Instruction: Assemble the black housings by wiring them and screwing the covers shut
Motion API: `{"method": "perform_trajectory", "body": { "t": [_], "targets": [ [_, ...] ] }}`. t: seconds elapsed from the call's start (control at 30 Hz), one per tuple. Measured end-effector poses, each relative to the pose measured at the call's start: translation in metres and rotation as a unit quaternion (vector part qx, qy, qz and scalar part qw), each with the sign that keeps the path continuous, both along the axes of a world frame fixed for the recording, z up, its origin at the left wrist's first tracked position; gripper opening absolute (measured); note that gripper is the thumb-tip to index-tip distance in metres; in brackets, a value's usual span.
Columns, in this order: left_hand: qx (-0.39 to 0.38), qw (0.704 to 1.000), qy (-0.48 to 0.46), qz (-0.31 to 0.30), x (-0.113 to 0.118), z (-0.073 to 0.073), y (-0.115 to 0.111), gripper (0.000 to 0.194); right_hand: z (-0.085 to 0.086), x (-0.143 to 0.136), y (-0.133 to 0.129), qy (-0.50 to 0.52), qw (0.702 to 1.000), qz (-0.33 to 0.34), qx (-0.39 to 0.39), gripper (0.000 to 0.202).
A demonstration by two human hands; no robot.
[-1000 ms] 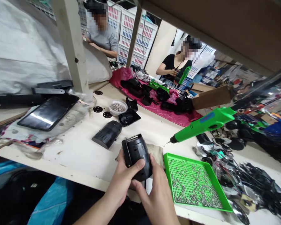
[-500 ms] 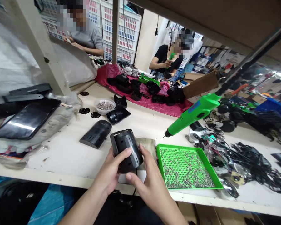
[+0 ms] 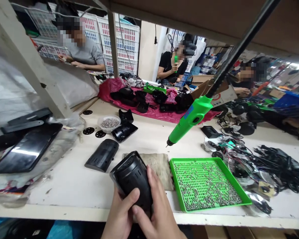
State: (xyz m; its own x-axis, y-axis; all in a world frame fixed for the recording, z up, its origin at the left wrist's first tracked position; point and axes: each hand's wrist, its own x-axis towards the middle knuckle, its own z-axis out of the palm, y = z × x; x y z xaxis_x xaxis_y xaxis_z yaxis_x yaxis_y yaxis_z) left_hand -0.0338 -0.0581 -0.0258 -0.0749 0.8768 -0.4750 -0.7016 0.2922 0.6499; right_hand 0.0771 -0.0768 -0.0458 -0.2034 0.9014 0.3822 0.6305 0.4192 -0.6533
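A black plastic housing (image 3: pixel 134 177) with small slots is held in both hands near the table's front edge, tilted up. My left hand (image 3: pixel 121 212) wraps its lower left side, thumb across the front. My right hand (image 3: pixel 156 205) closes round its right side, fingers along the edge and thumb near the bottom. Under and behind it lies a worn grey cloth (image 3: pixel 161 167). To the left rests a curved black shell (image 3: pixel 102 155). A green electric screwdriver (image 3: pixel 186 122) hangs bit-down to the right, above a green tray (image 3: pixel 174 181) of small screws.
A bowl (image 3: pixel 110 130) of small metal parts stands behind, beside black plastic pieces (image 3: pixel 124 131) and discs. Wires and cables (image 3: pixel 279 169) crowd the right. A dark glossy panel (image 3: pixel 27 149) lies left. Several co-workers sit beyond a pink sheet (image 3: pixel 107 93) bearing black parts.
The housing has turned more upright and come lower, nearer to me. My right hand, looser before with its thumb apart, now closes on it. The view has shifted slightly.
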Motion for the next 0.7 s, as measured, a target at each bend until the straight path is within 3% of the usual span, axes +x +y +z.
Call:
{"method": "perform_trajectory", "body": {
  "t": [0.17,0.33,0.57,0.7],
  "targets": [
    [-0.009,0.999,-0.011,-0.03,-0.004,-0.003,0.0,0.095,-0.009,-0.002,0.001,0.006,1.0,-0.012,0.018,0.08],
    [0.004,0.997,0.064,-0.039,0.0,-0.002,-0.004,0.089,-0.018,0.007,-0.001,0.02,1.0,-0.002,0.023,0.086],
    [0.014,0.995,0.092,-0.048,-0.002,-0.006,-0.005,0.088,-0.007,0.01,-0.001,-0.004,0.999,0.033,-0.007,0.099],
    [0.06,0.984,0.167,-0.029,0.003,-0.008,-0.002,0.083,-0.003,0.009,-0.001,-0.008,0.999,0.022,-0.028,0.101]
  ]
}}
